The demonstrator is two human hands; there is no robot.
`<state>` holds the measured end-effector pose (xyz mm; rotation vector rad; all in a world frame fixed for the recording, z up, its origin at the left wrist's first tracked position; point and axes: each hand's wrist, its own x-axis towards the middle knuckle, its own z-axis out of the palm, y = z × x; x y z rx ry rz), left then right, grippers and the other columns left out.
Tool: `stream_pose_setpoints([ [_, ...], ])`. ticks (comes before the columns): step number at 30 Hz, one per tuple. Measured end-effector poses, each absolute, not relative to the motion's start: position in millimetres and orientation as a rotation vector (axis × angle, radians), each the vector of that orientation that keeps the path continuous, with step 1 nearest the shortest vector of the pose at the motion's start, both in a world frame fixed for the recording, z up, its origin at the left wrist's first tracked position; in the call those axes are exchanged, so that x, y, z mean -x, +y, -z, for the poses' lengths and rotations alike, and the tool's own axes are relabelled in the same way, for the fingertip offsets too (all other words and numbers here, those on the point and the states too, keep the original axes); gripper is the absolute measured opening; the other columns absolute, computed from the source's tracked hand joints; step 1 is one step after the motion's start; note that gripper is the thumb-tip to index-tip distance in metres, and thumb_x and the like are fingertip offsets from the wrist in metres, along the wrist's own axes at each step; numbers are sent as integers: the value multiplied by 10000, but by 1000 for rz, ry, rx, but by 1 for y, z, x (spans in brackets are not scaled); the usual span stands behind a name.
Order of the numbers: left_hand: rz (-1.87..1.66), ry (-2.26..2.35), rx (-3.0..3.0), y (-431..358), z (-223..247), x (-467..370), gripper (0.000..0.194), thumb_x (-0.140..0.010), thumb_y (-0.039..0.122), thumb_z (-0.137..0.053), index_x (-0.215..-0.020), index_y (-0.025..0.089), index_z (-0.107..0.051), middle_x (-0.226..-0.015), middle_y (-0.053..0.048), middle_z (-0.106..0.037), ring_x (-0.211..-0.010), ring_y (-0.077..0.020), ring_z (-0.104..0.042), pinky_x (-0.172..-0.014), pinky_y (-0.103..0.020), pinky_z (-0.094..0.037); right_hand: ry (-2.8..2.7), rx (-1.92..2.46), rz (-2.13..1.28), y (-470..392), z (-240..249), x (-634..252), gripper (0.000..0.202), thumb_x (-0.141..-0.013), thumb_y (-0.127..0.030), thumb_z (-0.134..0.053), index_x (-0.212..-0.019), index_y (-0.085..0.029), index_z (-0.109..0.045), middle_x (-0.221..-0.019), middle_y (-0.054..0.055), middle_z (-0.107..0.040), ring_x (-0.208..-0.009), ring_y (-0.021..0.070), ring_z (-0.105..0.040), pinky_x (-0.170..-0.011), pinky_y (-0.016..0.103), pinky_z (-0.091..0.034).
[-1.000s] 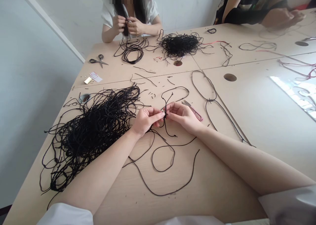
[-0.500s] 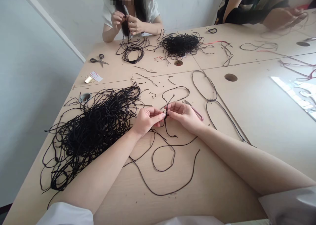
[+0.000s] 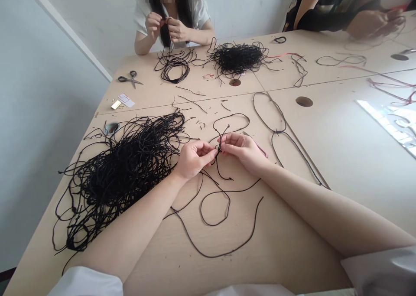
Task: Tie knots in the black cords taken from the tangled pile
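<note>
Near the middle of the table, my left hand (image 3: 196,158) pinches a knotted black cord (image 3: 218,151) between thumb and fingers. My right hand (image 3: 240,149) has its fingers closed on the same cord from the other side. One cord end stands up above the fingertips and another hangs down to a small knot. A long loose black cord (image 3: 215,256) curves over the table below the hands. Partly behind my right hand lies a small pink-handled tool (image 3: 261,150). To the left is a big tangled pile of black cords (image 3: 120,174).
Black scissors (image 3: 131,79) and a white card (image 3: 126,100) lie at the back left. Another black cord pile (image 3: 238,58) is farther back. Looped cords (image 3: 277,132) lie right of my hands. Two people work across the wooden table (image 3: 325,135).
My right hand has shifted slightly, and now covers more of the pink-handled tool. The held cord has tilted a little. Across the table, a person's hands have moved slightly.
</note>
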<state>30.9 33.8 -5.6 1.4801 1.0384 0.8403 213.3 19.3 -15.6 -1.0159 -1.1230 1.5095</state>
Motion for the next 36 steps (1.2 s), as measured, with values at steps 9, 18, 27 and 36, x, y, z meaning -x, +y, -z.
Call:
stream_pose_setpoints([
  [9, -778, 991, -1538, 33, 6, -30, 165, -773, 285, -709, -751, 129, -659, -598, -1, -619, -482, -81, -555, -459, -181, -452, -1215, 1031, -1569, 22, 13, -220, 178, -801, -243, -644, -967, -180, -663, -947, 41, -652, -783, 134, -617, -769, 296, -511],
  [18, -827, 990, -1578, 33, 9, -30, 153, -781, 277, -704, -748, 134, -658, -605, 3, -619, -479, -75, -551, -455, -174, -446, -1239, 1020, -1639, 24, 7, -223, 209, -790, -267, -666, -973, -167, -683, -1019, 63, -655, -822, 143, -626, -804, 307, -525],
  [27, -875, 1027, -1584, 34, 11, -31, 159, -779, 284, -700, -755, 131, -664, -623, -8, -626, -503, -92, -559, -466, -195, -479, -1215, 1022, -1629, 22, 8, -221, 231, -800, -261, -678, -1013, -173, -677, -954, 39, -644, -783, 119, -622, -779, 288, -535],
  [36, -882, 1064, -1765, 33, 12, -30, 147, -791, 285, -682, -745, 148, -654, -638, -8, -636, -516, -87, -546, -485, -192, -453, -1239, 1148, -1531, 20, 8, -219, 224, -812, -247, -646, -1026, -190, -681, -1030, 55, -687, -896, 160, -661, -882, 323, -526],
])
